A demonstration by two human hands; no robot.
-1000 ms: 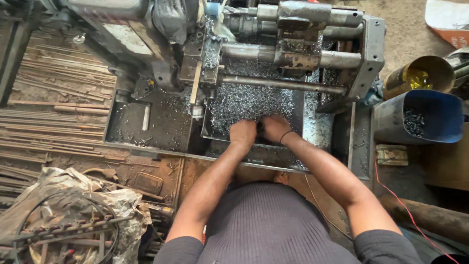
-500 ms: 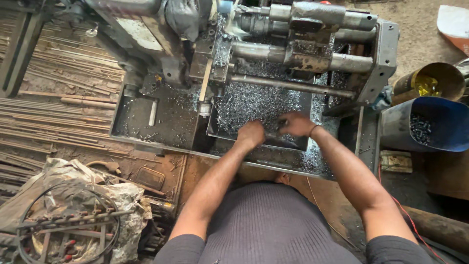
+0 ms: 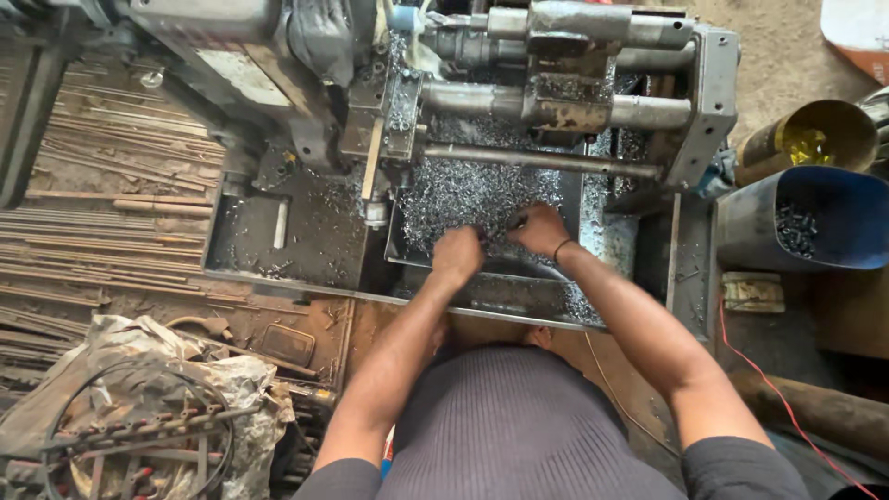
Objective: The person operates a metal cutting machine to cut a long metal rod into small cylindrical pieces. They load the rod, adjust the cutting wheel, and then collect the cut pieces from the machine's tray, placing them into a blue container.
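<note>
Both hands in the metal chips under the lathe.

The left hand is curled closed in the chips, near the front edge of the tray; if it grips anything I cannot tell. The right hand lies just beside, a little farther in, fingers half bent on the chips. The chips spread away from both hands, toward the rails.
</note>
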